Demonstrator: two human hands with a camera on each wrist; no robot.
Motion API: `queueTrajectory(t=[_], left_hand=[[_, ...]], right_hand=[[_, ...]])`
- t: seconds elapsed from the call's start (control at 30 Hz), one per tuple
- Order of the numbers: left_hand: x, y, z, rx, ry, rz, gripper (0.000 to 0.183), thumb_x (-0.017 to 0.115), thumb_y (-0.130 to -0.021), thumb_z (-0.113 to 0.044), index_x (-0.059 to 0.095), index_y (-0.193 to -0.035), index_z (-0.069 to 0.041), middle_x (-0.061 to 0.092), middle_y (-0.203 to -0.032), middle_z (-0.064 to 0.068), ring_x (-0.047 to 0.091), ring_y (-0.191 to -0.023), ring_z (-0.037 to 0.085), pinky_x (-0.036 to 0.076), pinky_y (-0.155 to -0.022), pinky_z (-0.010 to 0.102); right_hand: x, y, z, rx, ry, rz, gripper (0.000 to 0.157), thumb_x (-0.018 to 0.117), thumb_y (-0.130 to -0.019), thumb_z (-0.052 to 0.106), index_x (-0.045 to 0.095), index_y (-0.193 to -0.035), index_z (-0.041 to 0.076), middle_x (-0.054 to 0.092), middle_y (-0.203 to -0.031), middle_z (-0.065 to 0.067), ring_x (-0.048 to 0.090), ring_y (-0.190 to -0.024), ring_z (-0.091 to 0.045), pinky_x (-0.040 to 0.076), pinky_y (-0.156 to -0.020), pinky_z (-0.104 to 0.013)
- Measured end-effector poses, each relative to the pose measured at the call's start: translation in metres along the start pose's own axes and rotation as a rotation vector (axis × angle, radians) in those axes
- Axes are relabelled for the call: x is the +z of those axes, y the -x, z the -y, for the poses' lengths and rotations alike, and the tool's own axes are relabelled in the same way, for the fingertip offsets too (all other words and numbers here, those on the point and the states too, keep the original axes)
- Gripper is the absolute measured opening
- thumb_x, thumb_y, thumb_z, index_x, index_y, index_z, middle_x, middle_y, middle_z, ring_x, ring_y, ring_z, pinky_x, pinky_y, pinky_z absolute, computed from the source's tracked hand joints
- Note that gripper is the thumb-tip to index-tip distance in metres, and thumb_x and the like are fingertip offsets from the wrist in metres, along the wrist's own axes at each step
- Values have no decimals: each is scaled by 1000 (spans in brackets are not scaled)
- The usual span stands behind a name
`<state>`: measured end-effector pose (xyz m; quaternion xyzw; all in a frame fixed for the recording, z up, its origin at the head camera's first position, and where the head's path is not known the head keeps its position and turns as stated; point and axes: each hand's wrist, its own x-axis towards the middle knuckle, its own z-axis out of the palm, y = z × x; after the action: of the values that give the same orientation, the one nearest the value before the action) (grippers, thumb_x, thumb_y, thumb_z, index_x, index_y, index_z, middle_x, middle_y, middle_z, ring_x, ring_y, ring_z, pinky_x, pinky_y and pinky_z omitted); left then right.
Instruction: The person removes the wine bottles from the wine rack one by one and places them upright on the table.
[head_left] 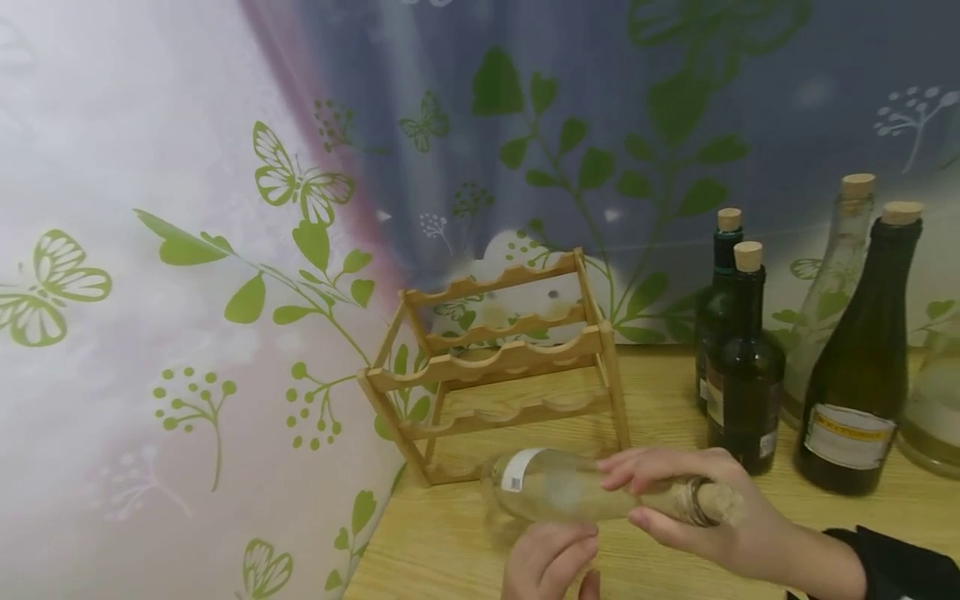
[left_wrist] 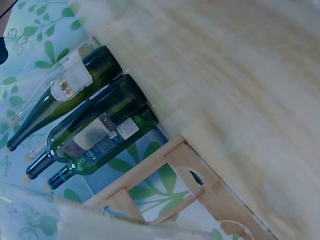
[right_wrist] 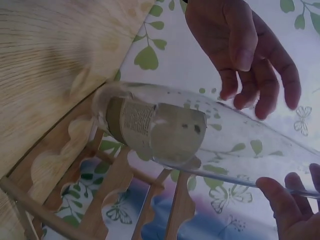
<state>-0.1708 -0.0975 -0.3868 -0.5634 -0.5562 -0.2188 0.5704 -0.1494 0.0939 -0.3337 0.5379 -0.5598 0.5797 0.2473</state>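
Note:
A clear glass bottle (head_left: 551,483) with white labels and a cork lies nearly level in the air, its base toward the wooden bottle rack (head_left: 491,364). My right hand (head_left: 712,521) grips it around the neck, fingers on one side and thumb on the other. Just below the bottle's body is my left hand (head_left: 551,562), its fingers loosely bent and holding nothing. In the right wrist view the left hand (right_wrist: 255,55) hangs beside the glass with fingers apart. The rack has scalloped rails on two levels and holds no bottles.
Several corked bottles stand at the right: a dark green bottle (head_left: 855,375) with a white label, a shorter dark bottle (head_left: 746,375), and clear ones behind. A patterned curtain (head_left: 450,183) hangs close behind and left of the rack. Everything stands on a wood-grain table (head_left: 435,542).

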Motion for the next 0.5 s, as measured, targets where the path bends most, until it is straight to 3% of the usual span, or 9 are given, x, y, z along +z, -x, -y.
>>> queueTrajectory(t=[0.13, 0.3, 0.5], left_hand=[[3, -5, -4, -95, -31, -7, 29, 52, -83, -20, 49, -98, 6, 56, -98, 22, 55, -83, 23, 45, -70, 20], [13, 8, -4, -205, -46, 54, 64, 57, -82, -38, 36, -118, 10, 39, -124, 32, 48, -104, 34, 46, -79, 34], [29, 24, -1, -266, -62, 106, 90, 65, -69, -54, 33, -122, 11, 36, -129, 32, 48, -105, 32, 43, -76, 34]], right_hand=[[-14, 7, 7, 90, -18, 8, 38, 57, -68, -24, 55, -97, 1, 60, -113, -2, 54, -111, -14, 44, -89, -21], [-30, 11, 15, 143, -67, 4, 42, 52, -67, -28, 54, -99, -1, 60, -112, -6, 54, -110, -16, 46, -86, -22], [-43, 16, 25, 222, -61, -1, 39, 51, -68, -29, 54, -97, -1, 61, -108, -8, 57, -105, -17, 47, -83, -21]])
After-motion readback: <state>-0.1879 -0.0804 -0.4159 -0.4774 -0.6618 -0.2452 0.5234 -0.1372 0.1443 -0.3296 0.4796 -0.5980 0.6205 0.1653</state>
